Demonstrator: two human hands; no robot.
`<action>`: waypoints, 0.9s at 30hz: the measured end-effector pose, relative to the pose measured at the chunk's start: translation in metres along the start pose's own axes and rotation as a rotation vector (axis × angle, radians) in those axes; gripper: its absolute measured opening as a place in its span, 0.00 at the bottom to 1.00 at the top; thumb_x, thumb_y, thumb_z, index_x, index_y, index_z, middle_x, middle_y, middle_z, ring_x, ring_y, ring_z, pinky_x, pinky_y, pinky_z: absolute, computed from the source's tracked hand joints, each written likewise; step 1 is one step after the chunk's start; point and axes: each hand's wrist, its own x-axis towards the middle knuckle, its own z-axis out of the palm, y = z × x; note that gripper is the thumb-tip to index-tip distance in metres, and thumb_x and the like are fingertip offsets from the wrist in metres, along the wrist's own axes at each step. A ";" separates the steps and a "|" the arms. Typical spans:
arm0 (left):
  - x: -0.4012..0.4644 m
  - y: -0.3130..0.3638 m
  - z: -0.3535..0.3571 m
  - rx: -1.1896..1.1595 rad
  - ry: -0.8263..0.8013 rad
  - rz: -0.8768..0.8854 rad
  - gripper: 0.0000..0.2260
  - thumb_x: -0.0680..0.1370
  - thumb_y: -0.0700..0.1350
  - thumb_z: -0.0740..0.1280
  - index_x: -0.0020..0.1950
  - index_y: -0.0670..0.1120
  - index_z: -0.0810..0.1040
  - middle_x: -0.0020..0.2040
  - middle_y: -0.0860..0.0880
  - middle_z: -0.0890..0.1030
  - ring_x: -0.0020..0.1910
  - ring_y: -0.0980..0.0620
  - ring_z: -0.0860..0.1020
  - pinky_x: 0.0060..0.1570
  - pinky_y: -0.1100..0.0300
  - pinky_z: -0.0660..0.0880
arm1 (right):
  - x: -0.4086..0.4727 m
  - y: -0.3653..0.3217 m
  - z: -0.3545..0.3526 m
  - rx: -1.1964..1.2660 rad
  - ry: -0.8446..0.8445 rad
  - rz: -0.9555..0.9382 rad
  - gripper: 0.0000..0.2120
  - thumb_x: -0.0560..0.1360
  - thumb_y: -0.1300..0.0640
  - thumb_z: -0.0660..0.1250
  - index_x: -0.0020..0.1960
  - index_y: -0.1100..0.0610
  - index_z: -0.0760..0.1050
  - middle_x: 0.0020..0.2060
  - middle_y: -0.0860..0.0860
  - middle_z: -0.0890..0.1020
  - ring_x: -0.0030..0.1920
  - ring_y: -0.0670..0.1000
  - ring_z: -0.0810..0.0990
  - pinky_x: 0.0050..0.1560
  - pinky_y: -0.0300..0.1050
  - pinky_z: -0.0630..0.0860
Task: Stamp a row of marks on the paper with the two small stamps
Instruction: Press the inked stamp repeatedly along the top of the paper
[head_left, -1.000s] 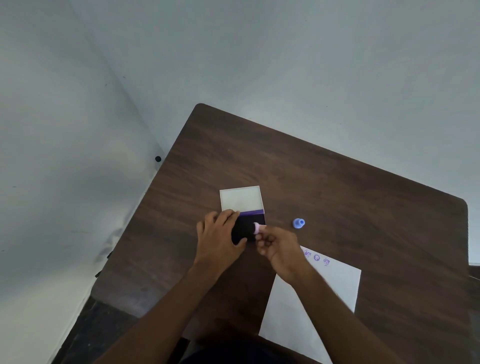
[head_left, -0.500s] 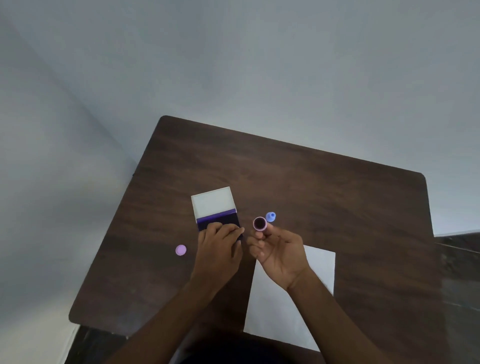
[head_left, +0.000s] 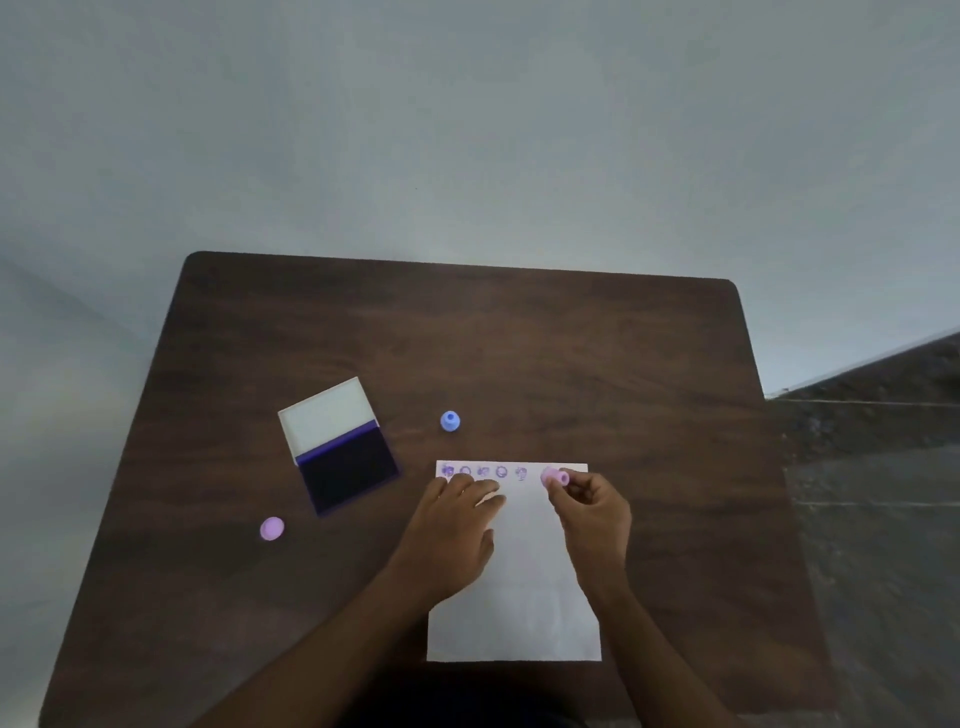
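A white sheet of paper (head_left: 519, 587) lies on the dark wooden table (head_left: 519, 353) in front of me. Several purple marks (head_left: 483, 472) run in a row along its top edge. My right hand (head_left: 595, 514) pinches the small pink stamp (head_left: 555, 477) at the right end of that row, on or just above the paper. My left hand (head_left: 454, 525) rests flat on the paper's upper left part, fingers straight. The small blue stamp (head_left: 450, 421) stands alone on the table, above the paper.
An open ink pad (head_left: 345, 467) with a dark purple pad and a white lid lies left of the paper. A pink round cap (head_left: 271, 529) sits near the table's left side. A pale wall stands behind the table.
My right hand carried the pink stamp from the ink pad to the paper's top edge. My left hand left the ink pad and now lies on the paper. The view swung right.
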 end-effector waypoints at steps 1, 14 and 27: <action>0.003 0.001 0.002 0.027 -0.016 0.003 0.22 0.79 0.54 0.62 0.73 0.52 0.69 0.75 0.53 0.68 0.73 0.49 0.67 0.74 0.48 0.58 | 0.000 0.002 0.000 -0.037 0.018 -0.015 0.08 0.73 0.49 0.72 0.43 0.54 0.81 0.36 0.44 0.85 0.35 0.46 0.84 0.28 0.30 0.74; 0.022 0.004 0.021 0.187 -0.187 -0.027 0.33 0.78 0.63 0.57 0.78 0.60 0.44 0.81 0.53 0.43 0.78 0.41 0.54 0.73 0.38 0.50 | 0.018 0.030 0.012 -0.162 -0.007 -0.135 0.08 0.75 0.45 0.67 0.44 0.48 0.77 0.38 0.40 0.83 0.38 0.42 0.83 0.37 0.33 0.80; 0.024 0.007 0.018 0.226 -0.175 -0.032 0.32 0.80 0.58 0.57 0.78 0.61 0.41 0.80 0.53 0.41 0.78 0.42 0.54 0.74 0.40 0.50 | 0.023 0.040 0.020 -0.185 -0.028 -0.153 0.11 0.76 0.47 0.67 0.51 0.54 0.80 0.45 0.45 0.84 0.43 0.43 0.83 0.43 0.28 0.78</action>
